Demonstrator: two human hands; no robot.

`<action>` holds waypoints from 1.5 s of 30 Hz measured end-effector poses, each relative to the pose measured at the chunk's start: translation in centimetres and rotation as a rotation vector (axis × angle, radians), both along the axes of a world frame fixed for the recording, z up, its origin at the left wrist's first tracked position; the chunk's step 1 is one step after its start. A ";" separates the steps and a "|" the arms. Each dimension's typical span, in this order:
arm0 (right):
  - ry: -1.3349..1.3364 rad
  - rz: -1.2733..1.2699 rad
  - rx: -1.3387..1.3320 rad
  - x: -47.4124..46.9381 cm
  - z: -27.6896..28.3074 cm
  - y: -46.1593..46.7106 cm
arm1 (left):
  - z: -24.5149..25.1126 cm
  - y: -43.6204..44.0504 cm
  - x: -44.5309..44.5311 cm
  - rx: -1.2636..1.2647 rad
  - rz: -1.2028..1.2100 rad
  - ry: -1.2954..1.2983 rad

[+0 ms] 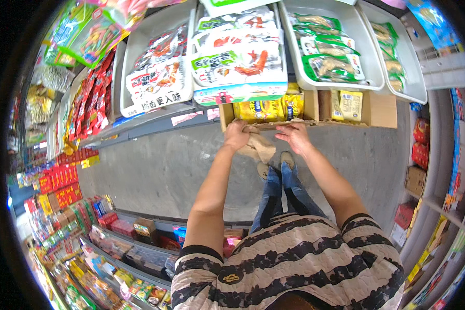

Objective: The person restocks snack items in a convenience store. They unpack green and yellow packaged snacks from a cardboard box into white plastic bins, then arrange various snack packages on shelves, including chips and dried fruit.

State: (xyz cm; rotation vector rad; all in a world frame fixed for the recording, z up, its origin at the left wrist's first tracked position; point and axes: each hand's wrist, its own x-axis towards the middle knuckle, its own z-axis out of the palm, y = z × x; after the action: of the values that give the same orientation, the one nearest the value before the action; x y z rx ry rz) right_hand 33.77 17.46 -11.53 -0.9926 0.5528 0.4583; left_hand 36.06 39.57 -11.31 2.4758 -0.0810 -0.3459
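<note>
My left hand (pixel 237 135) grips a torn, crumpled piece of brown cardboard (pixel 260 148) that hangs over the floor, at the front left of an open cardboard box. My right hand (pixel 295 135) is beside the front edge of that cardboard box (pixel 310 108), fingers spread, with nothing seen in it. The box's front edge is ragged. Yellow snack packets (pixel 261 110) fill the box's left part. To the right, an open carton (pixel 381 110) holds a few pale yellow packets (pixel 350 105).
Behind the boxes stand white plastic bins (pixel 339 84) of vacuum-packed food. Red packets (pixel 97 97) lie at the left. Grey shelving (pixel 434 155) rises at the right, and stocked shelves (pixel 139 248) stand at the lower left. My shoes are on the grey floor (pixel 170 166).
</note>
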 end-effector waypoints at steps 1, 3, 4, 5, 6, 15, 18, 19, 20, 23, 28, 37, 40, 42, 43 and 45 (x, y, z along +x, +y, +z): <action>0.024 -0.019 0.026 -0.1 0.1 0.1 | 0.1 0.3 -0.4 -0.010 -0.004 -0.026; 0.041 -0.031 0.046 -0.9 -0.1 -0.1 | 0.2 0.1 -1.5 0.007 -0.011 -0.057; 0.027 -0.005 0.004 -1.3 -0.2 -0.3 | 0.9 -0.3 -2.2 -0.015 0.018 -0.093; 0.013 0.025 -0.034 -1.6 -0.3 -0.5 | 1.8 -0.7 -2.8 -0.033 0.050 -0.131; -0.003 0.056 -0.072 -1.9 -0.4 -0.8 | 2.7 -0.9 -3.6 -0.051 0.084 -0.169; -0.271 0.810 -0.307 -5.6 6.6 0.1 | 5.0 0.5 -11.3 -0.373 0.332 0.034; -0.512 0.747 -0.302 -7.3 5.2 2.1 | 7.7 -2.5 -10.3 -0.797 0.475 0.298; -0.545 0.752 -0.351 -7.2 5.9 2.4 | 9.7 -3.7 -9.9 -0.682 0.408 0.295; -0.585 0.778 -0.393 -7.1 7.8 3.1 | 11.3 -4.5 -10.1 -0.568 0.367 0.283; -0.368 0.666 -0.314 -6.6 8.1 1.2 | 9.1 -4.4 -9.5 -0.753 0.228 0.254; -0.539 0.703 -0.671 -7.9 6.3 -6.4 | 13.6 -1.0 -7.0 -0.470 0.045 0.054; -0.207 1.164 -1.192 -18.8 0.3 -16.8 | 27.2 -1.9 4.9 0.032 -0.147 -0.842; -0.076 0.986 -1.134 -20.8 -3.7 -19.8 | 33.0 -4.4 8.9 0.271 -0.187 -1.111; -0.051 0.947 -1.147 -21.3 -6.2 -22.0 | 35.5 -5.9 11.7 0.358 -0.248 -1.143; -0.033 0.928 -1.150 -21.4 -7.8 -23.3 | 35.7 -6.7 13.8 0.441 -0.247 -1.185; -0.006 0.856 -1.296 -22.0 -11.8 -26.1 | 35.9 -7.4 17.0 0.559 -0.221 -1.172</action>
State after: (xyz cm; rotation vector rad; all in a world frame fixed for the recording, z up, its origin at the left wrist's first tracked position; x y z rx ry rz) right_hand 11.77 -8.64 -23.34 -2.5092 0.3544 0.8716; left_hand 53.02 32.20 24.60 2.8518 -0.8238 1.1736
